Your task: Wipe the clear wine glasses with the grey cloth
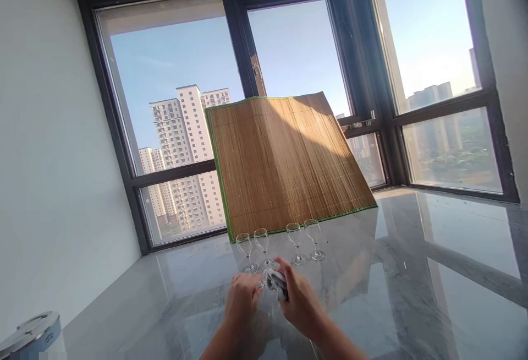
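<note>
My left hand [242,298] is closed around a small wine glass [263,282], most of which is hidden by my fingers and a cloth. A grey-white cloth [275,282] is gripped in my right hand [300,300], bunched against the glass's bowl. Whether it reaches inside the bowl I cannot tell. Just beyond my hands, several clear stemmed glasses stand upright: a pair on the left, with an outer glass [244,247] and an inner glass [261,241], and a pair on the right, with a nearer glass [294,239] and an outermost glass [313,234].
The glasses stand on a glossy grey marble-look surface [185,305]. Behind them a bamboo mat [284,167] with green edging leans against dark-framed windows [231,30]. A white lidded container [37,332] is at the lower left, near a white wall [61,145].
</note>
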Demonstrator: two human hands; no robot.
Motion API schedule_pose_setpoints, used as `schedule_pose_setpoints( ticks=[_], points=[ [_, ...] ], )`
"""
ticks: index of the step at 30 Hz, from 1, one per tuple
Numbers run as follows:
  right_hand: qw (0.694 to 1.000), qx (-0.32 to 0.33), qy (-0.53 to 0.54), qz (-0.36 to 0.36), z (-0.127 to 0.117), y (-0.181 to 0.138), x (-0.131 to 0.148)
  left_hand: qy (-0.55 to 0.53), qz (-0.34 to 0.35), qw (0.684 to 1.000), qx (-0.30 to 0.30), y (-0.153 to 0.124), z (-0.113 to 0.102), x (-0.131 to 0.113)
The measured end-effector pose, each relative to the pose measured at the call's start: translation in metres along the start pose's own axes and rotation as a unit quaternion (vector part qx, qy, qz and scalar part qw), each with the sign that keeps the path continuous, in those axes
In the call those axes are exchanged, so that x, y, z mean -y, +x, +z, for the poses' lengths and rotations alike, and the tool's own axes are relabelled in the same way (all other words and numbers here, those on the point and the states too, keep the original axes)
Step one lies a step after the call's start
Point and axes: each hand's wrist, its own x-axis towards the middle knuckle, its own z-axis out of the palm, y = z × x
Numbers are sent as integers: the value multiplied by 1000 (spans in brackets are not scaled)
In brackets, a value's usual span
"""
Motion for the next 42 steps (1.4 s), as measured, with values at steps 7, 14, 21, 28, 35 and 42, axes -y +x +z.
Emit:
schedule_pose_setpoints(
  ticks=[7,14,21,28,35,42],
  points=[
    [988,-60,-27,140,-15,5,-21,50,59,997,-13,-1,-5,-7],
    [957,-56,172,225,-14,8,-33,22,5,1000,6,-2,-7,-1],
    [955,-29,224,192,-14,8,-21,66,7,997,-27,-1,-13,0],
    [948,-11,247,200,-3,7,-19,97,51,994,-29,-1,-12,-5],
    [810,26,493,318,-22,13,0,-28,40,999,6,1,0,4],
    [799,-113,472,355,-32,19,-9,-186,-88,979,-5,3,15,12]
  ],
)
